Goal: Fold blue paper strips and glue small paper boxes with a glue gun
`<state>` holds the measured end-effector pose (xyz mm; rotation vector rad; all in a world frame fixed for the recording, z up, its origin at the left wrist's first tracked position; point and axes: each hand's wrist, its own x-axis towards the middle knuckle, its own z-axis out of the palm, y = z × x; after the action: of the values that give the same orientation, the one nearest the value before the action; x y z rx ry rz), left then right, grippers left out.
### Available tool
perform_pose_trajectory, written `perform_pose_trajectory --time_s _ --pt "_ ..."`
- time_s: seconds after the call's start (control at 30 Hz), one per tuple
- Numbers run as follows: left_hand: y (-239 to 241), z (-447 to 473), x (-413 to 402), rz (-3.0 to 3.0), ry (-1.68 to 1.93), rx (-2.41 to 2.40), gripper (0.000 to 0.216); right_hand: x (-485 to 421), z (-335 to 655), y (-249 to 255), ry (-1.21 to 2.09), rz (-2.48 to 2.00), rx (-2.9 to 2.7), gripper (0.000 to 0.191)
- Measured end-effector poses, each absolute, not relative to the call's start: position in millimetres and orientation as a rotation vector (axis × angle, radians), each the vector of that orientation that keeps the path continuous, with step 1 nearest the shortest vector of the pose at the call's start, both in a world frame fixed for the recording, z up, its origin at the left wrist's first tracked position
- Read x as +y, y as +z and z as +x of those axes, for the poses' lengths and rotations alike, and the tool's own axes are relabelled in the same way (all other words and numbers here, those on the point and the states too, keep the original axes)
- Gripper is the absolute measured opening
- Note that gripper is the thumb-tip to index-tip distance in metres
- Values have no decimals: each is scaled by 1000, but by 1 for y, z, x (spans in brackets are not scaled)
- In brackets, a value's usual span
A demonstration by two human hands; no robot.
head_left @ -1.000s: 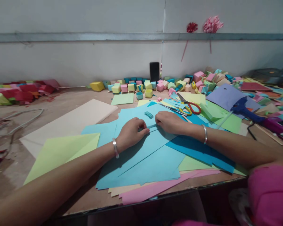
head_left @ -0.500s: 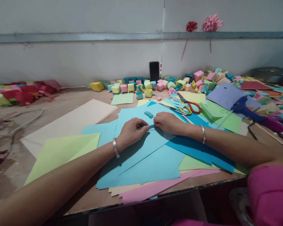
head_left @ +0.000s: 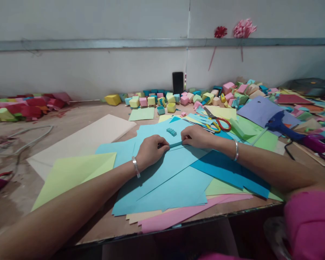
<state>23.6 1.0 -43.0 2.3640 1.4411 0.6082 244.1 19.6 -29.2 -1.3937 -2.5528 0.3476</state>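
Note:
A narrow light-blue paper strip stretches between my hands, low over light-blue paper sheets. My left hand pinches its left end between thumb and fingers. At the other end, my right hand has its fingers closed on the strip. Just beyond the strip lies a small row of folded blue paper pieces. Scissors with red handles and another pair with yellow handles rest to the right of my right hand.
Small coloured paper boxes line the back, where a black phone stands against the wall. At right lies a blue and purple glue gun. Yellow-green paper and a grey cable are at left. Pink paper borders the front edge.
My hands have moved apart along the strip, the right one shifting slightly to the right. More of the strip now shows between them.

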Motion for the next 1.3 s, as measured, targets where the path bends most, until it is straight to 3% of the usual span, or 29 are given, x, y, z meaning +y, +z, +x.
perform_pose_trajectory --time_s 0.2,0.47,0.77,1.03,1.3 --pt "-44 23 2 2342 609 1456 7 21 245 -30 269 -1392 -2669 29" --pt "-44 24 2 2313 625 1459 8 19 237 -42 191 -1228 -2617 9" --pt "-49 25 3 2471 659 1358 22 22 232 -55 94 -1037 -2600 11" --pt "-50 24 6 2515 690 1390 9 22 231 -58 55 -964 -2577 13" --pt "-47 26 1 2756 657 1336 14 15 222 -64 96 -925 -2479 13"
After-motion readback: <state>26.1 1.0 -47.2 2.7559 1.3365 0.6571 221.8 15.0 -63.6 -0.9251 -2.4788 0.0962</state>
